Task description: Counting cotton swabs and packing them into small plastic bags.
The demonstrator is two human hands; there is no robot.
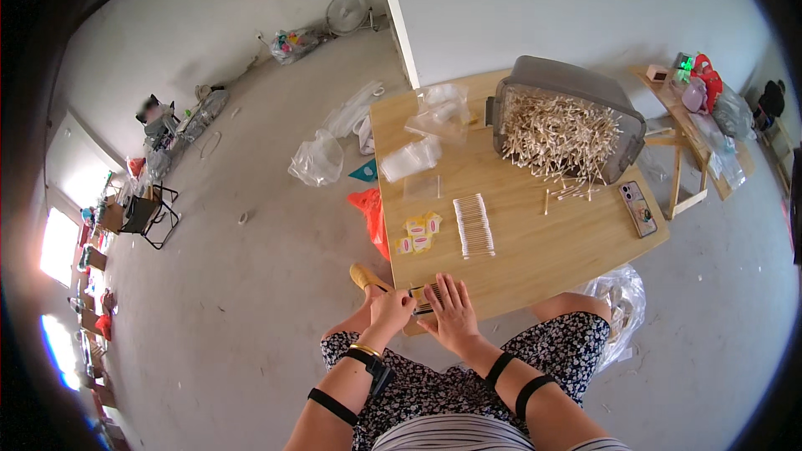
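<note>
left hand: fingers closed on the end of a small cotton swab bundle.
right hand: laid flat, open, pressing the bundle down.
bundle: at the tabletop near edge.
risk: swabs likely rolled off the edge if pressure is eased.
spare row: lies mid-table, well apart.

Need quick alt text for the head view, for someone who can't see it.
Both hands work at the near edge of a wooden table: the left hand and right hand press on a small bundle of cotton swabs. Farther back lie a neat row of swabs, small yellow packets, clear plastic bags, a phone and a tipped grey bin spilling swabs.
</note>
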